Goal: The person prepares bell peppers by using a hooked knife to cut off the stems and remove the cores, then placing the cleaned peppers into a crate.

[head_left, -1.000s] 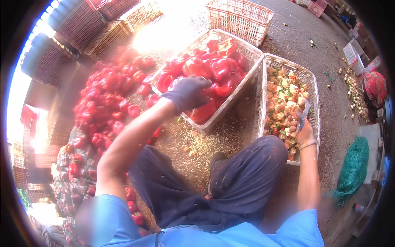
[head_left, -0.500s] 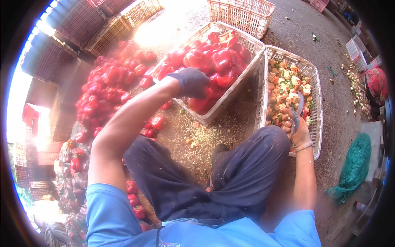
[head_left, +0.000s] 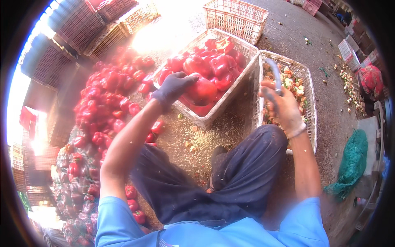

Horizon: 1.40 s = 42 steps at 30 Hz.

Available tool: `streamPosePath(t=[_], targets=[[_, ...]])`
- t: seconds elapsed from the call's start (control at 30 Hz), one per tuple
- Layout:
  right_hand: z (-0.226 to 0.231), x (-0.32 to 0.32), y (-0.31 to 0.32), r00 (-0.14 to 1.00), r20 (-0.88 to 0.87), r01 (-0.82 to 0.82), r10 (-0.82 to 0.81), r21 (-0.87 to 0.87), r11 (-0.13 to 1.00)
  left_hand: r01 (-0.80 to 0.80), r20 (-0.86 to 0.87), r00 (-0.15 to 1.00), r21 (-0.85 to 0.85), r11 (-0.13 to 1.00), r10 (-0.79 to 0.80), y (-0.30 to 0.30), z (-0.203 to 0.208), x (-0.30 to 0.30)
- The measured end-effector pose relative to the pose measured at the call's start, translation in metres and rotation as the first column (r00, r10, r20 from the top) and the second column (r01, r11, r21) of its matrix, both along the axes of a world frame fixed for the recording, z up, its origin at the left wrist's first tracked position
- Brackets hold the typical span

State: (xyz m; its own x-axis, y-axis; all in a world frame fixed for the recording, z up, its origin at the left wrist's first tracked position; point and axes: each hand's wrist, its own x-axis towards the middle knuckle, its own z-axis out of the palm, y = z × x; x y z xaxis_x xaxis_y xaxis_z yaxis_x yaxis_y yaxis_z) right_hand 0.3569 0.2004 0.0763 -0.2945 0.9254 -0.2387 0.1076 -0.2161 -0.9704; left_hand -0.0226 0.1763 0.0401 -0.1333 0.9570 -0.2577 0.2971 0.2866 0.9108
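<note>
My left hand (head_left: 173,87), in a dark glove, grips a large red bell pepper (head_left: 202,91) at the near left side of a pale plastic crate (head_left: 242,91) full of red bell peppers (head_left: 196,65). In a light glove, my right hand (head_left: 284,108) is closed around a knife with a curved metal blade (head_left: 273,71), blurred by motion. That hand hovers over a second pale crate (head_left: 311,103), which holds orange and cream pepper cores with green stems (head_left: 297,87).
Loose red peppers (head_left: 109,88) are heaped left of the crates, beside a net sack of peppers (head_left: 76,177). Stacked crates (head_left: 74,26) stand far left, and another crate (head_left: 235,18) lies ahead. A green net bag (head_left: 353,160) rests at right. Scraps (head_left: 349,84) litter the floor.
My left hand has drawn a pepper up from the crate's left side. My right hand, with the curved knife, has risen away from the cores and moved up and left.
</note>
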Motion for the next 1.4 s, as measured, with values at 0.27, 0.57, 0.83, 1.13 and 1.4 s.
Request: streamPosePath(t=[0.27,0.57,0.83,1.13,1.4], targets=[[0.015,-0.123,-0.034,0.908,0.191,-0.42,0.374,0.401,0.814,0.041,0.775,0.631,-0.071,0.997,0.029,-0.062,0.039,0.02],[0.007,-0.162,-0.062,0.822,-0.009,-0.544,0.569,0.277,0.792,0.044,0.739,0.673,-0.008,0.999,-0.024,-0.091,0.003,-0.003],[-0.017,-0.153,-0.038,0.822,-0.146,-0.519,0.551,0.209,0.829,-0.141,0.399,0.911,0.057,0.988,0.107,-0.138,0.037,-0.004],[0.005,-0.166,-0.056,0.828,-0.076,-0.557,0.555,-0.006,0.83,-0.151,0.583,0.813,0.217,0.964,-0.004,-0.161,0.014,-0.002],[-0.015,-0.18,-0.053,0.862,-0.01,-0.492,0.506,0.217,0.843,-0.416,0.419,0.867,0.307,0.856,0.271,-0.16,0.008,0.01]])
